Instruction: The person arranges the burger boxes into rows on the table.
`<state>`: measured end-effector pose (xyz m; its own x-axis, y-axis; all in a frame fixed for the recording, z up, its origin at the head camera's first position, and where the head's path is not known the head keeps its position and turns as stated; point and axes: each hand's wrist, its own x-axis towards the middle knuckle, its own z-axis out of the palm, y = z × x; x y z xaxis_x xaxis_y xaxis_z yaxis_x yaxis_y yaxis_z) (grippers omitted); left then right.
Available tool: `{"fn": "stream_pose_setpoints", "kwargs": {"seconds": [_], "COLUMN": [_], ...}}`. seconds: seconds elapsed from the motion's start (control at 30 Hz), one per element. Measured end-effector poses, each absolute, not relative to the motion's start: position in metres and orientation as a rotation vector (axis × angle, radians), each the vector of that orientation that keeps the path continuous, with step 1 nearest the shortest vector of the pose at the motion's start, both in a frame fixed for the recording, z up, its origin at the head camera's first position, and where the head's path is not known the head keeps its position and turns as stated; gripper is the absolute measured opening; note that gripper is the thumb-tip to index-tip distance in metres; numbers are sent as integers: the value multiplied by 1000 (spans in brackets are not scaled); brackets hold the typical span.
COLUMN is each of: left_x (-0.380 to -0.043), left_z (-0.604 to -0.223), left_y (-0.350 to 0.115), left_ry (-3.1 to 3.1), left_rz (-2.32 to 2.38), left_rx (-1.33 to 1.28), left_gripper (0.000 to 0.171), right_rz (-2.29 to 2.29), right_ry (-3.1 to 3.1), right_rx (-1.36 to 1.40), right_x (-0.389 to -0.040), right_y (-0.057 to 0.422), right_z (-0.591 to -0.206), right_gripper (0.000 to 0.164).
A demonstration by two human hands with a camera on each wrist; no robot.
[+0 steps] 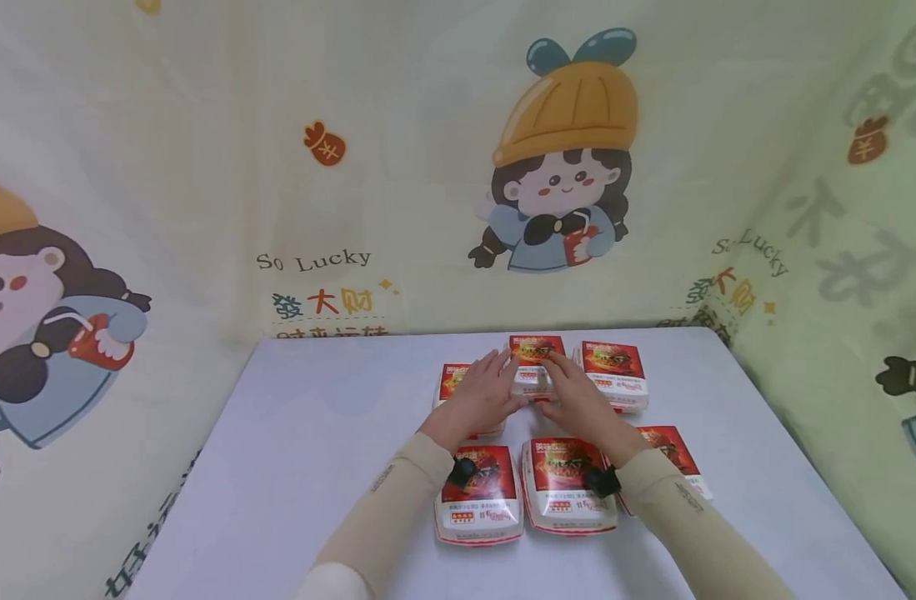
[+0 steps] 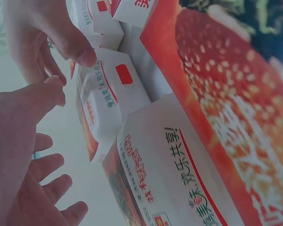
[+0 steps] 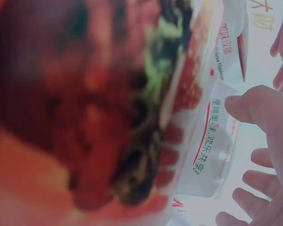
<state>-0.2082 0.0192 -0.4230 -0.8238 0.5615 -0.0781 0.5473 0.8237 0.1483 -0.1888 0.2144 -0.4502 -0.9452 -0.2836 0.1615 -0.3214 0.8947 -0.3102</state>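
Note:
Burger boxes, red and white with a burger print, lie on a white table (image 1: 315, 450). Both hands reach to the box at the back middle (image 1: 533, 346). My left hand (image 1: 478, 398) is along its left side, over part of the back left box (image 1: 453, 377). On the other side my right hand (image 1: 581, 402) has its fingertips at the box's right edge. In the left wrist view the left hand's fingers (image 2: 52, 188) are spread and loosely bent. The right wrist view shows the right thumb (image 3: 247, 106) overlapping a white box side, its other fingers apart.
Another box (image 1: 611, 360) stands at the back right. Nearer me are a front left box (image 1: 478, 500), a front middle box (image 1: 566, 475) and one at the right (image 1: 671, 446), partly under the right forearm. A printed cloth (image 1: 412, 208) hangs behind the table and at both sides.

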Motion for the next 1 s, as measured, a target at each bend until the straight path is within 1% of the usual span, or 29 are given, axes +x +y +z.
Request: {"fn": "stream_pose_setpoints", "kwargs": {"seconds": [0.3,0.53,0.83,1.0], "left_x": [-215,-228,-238,-241], "left_z": [-425,-426,-431,-433], "left_y": [37,52,65,73], "left_ry": [2898,2915,2952,2974], "left_rz": [56,27,-2,-52], "left_rx": [927,840,783,760], "left_gripper": [78,88,96,93], "right_rz": [406,311,274,242], "right_ry": [-2913,-2953,-2958,-3006], "right_rx": [531,550,551,537], "right_x": [-197,-207,-218,-223], "right_y": [214,215,218,221], "right_z": [-449,-450,-453,-456], "right_gripper": [83,93,98,98]}}
